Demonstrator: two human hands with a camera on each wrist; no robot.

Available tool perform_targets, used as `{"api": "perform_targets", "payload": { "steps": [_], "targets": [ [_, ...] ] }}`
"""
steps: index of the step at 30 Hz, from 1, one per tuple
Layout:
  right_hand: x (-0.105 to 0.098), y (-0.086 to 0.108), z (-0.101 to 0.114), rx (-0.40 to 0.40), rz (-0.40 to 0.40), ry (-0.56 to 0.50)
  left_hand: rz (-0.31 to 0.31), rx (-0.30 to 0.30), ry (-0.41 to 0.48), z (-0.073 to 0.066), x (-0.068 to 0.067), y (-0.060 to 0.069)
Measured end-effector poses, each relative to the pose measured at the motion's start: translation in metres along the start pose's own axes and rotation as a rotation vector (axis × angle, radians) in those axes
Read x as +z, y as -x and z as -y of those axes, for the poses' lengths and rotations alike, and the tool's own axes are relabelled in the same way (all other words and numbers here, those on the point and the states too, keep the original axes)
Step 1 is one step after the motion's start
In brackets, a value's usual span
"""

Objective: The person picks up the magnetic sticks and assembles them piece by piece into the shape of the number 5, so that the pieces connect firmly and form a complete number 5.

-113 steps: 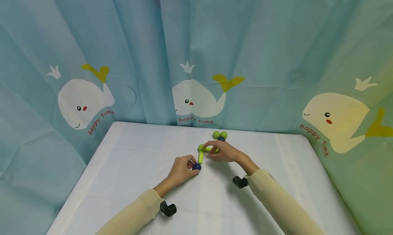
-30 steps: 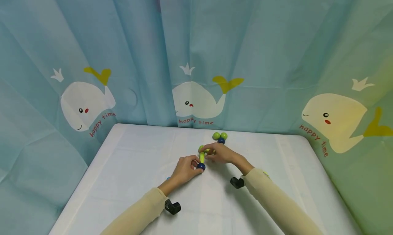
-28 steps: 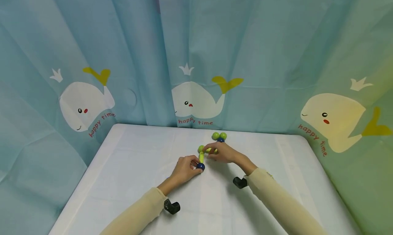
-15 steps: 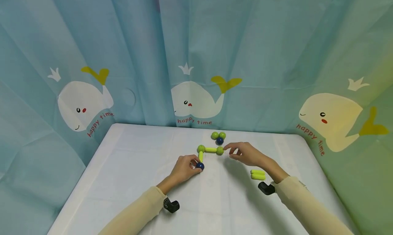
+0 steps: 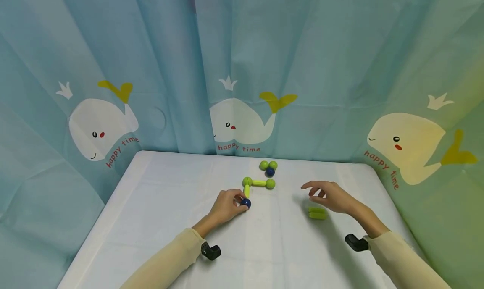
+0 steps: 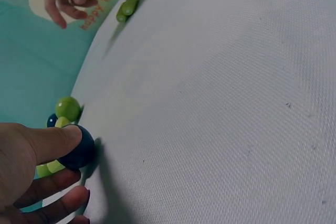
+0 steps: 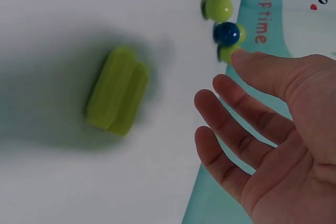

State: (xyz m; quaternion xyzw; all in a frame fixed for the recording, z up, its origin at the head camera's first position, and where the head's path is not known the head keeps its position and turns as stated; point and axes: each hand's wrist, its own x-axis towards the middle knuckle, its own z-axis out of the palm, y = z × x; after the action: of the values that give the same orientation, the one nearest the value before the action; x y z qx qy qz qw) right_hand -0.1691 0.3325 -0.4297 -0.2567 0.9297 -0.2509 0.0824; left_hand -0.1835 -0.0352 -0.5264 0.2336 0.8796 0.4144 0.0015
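Note:
My left hand (image 5: 225,206) pinches a dark blue ball (image 5: 246,203) between thumb and fingers on the table. That ball meets the near end of a yellow-green rod (image 5: 246,191). The rod runs up to a green ball (image 5: 247,181), from which a second rod (image 5: 259,183) leads right to another green ball (image 5: 270,183). My right hand (image 5: 330,195) hovers above the table with loosely bent fingers and holds nothing. Just below it, two yellow-green rods (image 5: 317,213) lie side by side; the right wrist view shows this pair of rods (image 7: 117,92) apart from the fingers.
Two loose green balls (image 5: 264,165) and a dark blue ball (image 5: 270,172) sit clustered near the back edge of the white table (image 5: 170,188). A blue curtain (image 5: 325,70) printed with whales hangs behind and beside the table.
My right hand has left the second rod and its right-hand green ball and moved right, over the pair of rods. My left hand still holds the blue ball, now against the rod's end.

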Motion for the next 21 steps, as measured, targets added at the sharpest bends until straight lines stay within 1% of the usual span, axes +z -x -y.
{"api": "perform_targets", "payload": {
  "steps": [4, 7, 14, 21],
  "targets": [
    [0.004, 0.007, -0.011, -0.034, 0.013, 0.001, -0.001, 0.002, -0.004, 0.0, 0.0, 0.0],
    [0.007, 0.01, -0.019, -0.056, 0.049, -0.018, -0.003, 0.009, -0.002, 0.001, 0.0, 0.0],
    [0.014, 0.011, -0.035, -0.028, 0.147, -0.113, 0.0, 0.008, 0.0, 0.0, 0.0, 0.0],
    [0.017, 0.008, -0.044, -0.048, 0.188, -0.138, 0.002, -0.001, 0.0, 0.001, 0.0, -0.001]
  ]
}}
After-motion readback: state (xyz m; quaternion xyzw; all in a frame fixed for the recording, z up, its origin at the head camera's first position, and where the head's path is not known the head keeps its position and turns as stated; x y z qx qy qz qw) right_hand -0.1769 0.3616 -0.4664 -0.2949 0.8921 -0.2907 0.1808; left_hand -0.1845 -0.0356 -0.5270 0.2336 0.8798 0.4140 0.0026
